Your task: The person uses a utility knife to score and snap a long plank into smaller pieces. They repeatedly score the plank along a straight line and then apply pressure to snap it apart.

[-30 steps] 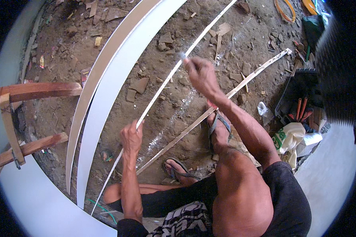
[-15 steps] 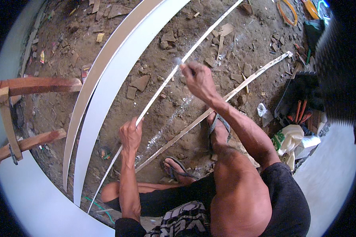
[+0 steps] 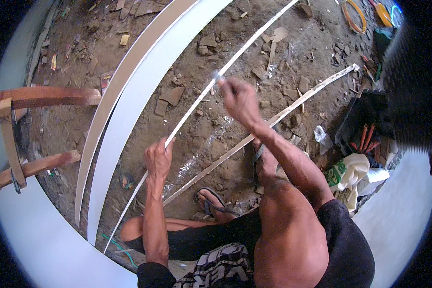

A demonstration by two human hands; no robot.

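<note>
Gripping the thin white strip (image 3: 197,108) low down, the person's left hand (image 3: 158,161) is pinning it, seemingly so it keeps steady while the other hand is working higher up. Left of it, a wide white board (image 3: 129,115) is lying along the dirt, and a wooden frame (image 3: 29,98) is sticking in from the edge. The strip is running diagonally over the rubble-strewn ground (image 3: 216,134), from near the knees up toward the far top. Further right, the right hand (image 3: 239,100) is closing around a small metallic tool (image 3: 218,77) pressed against the strip. A second, wider strip (image 3: 273,120) is lying beyond, passing under the right forearm. At the far right, a white sack with green print (image 3: 350,173) is slumping beside a dark crate of orange-handled tools (image 3: 365,137).
</note>
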